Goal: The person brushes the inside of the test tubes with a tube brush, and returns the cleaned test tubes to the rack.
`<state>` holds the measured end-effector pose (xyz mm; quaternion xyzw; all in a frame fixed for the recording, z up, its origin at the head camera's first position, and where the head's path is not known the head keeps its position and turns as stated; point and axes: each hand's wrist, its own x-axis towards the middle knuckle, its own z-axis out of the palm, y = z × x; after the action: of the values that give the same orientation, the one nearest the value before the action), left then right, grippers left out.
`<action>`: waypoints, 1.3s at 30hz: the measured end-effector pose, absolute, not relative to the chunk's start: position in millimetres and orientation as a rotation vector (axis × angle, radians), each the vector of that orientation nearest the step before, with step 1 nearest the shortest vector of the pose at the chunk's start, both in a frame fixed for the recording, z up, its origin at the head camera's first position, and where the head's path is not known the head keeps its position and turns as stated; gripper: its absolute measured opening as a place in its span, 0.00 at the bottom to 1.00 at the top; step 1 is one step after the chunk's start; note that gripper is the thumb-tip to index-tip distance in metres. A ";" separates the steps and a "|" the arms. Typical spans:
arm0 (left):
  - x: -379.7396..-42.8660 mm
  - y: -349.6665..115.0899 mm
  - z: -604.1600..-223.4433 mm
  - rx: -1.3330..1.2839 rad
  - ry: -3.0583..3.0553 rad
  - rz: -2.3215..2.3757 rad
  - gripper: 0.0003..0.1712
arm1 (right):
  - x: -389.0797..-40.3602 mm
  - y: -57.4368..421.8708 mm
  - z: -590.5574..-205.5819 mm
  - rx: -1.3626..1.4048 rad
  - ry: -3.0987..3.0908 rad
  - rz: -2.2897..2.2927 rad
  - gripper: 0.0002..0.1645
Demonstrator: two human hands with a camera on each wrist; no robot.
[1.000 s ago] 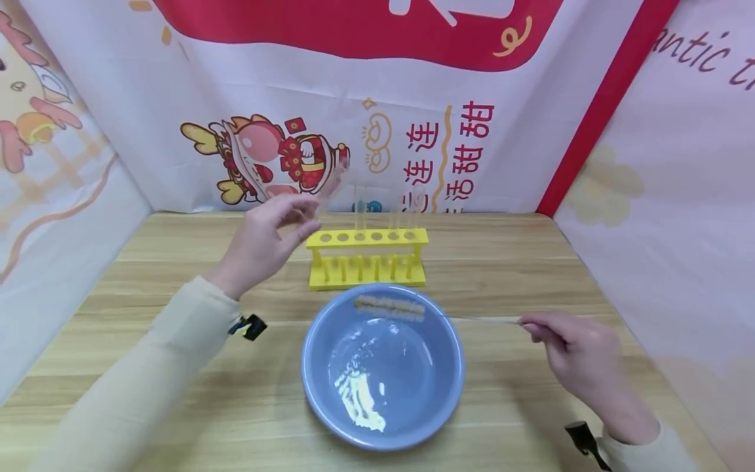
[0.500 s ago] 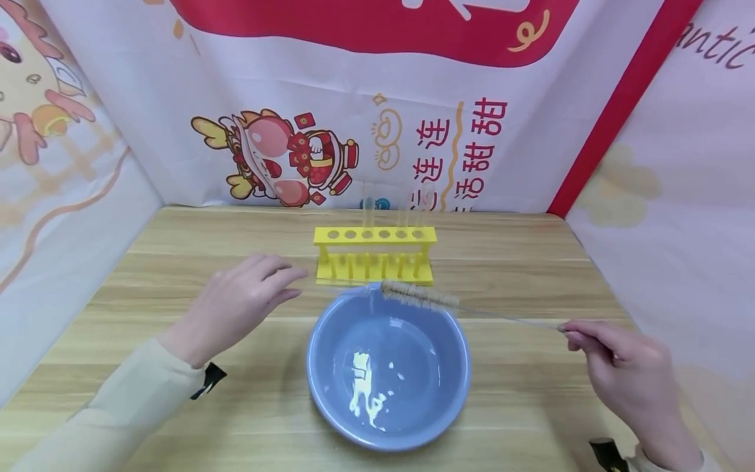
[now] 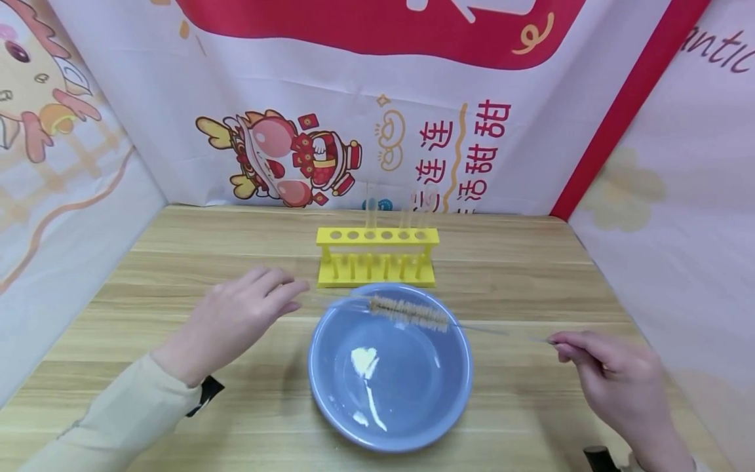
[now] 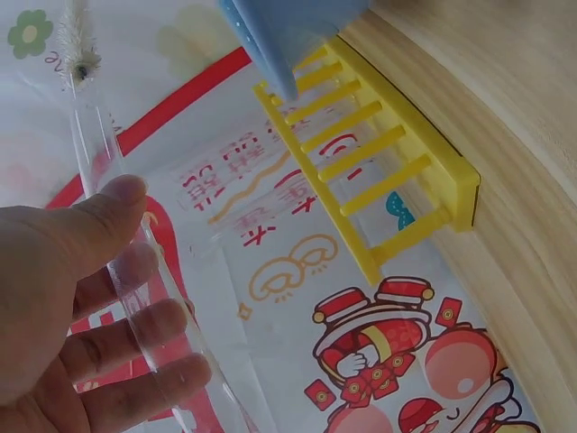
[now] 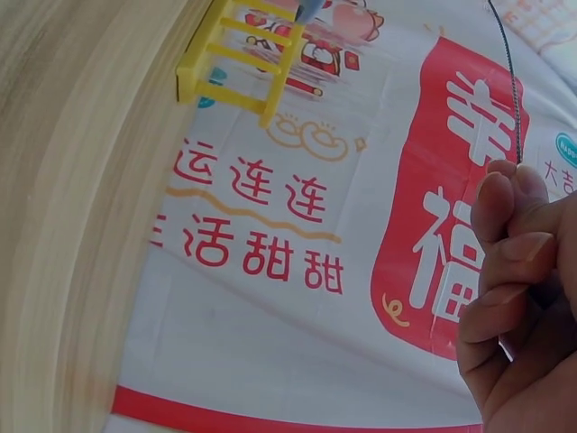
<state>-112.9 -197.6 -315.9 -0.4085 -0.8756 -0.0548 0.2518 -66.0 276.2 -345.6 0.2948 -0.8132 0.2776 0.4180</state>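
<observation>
My left hand (image 3: 232, 322) holds a clear test tube (image 4: 97, 144) between thumb and fingers. In the head view the tube lies nearly level, over the back left rim of a blue basin (image 3: 316, 387). With thumb and forefinger, my right hand (image 3: 616, 377) pinches the thin twisted-wire handle (image 5: 512, 77) of a test tube brush. The bristles of the brush (image 3: 409, 313) hang over the back of the basin. The brush's tip meets the tube's mouth in the left wrist view; how far in it sits, I cannot tell.
Behind the basin stands a yellow test tube rack (image 3: 377, 283), with clear tubes (image 3: 370, 213) upright in some of its holes. The wooden table (image 3: 248, 242) ends at a printed cloth backdrop (image 3: 330, 85). White bands of reflected light show inside the basin.
My left hand has come down and forward from beside the rack, bringing the tube level. My right hand has moved right overall, and the brush's tip now lines up with the tube's mouth.
</observation>
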 end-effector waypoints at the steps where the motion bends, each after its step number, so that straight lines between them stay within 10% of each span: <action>1: -112.4 -197.3 -316.8 -1.118 -2.377 -0.148 0.24 | -66.2 275.7 -346.3 0.755 -2.030 0.712 0.30; 39: -80.2 -168.9 -309.6 -1.169 -2.329 0.093 0.28 | -66.3 245.3 -364.6 1.006 -2.008 0.825 0.23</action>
<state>-80.2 -168.9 -309.6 -0.4325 -0.8614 0.0344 0.2640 -66.3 245.3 -364.6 0.3914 -0.7811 0.3210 0.3657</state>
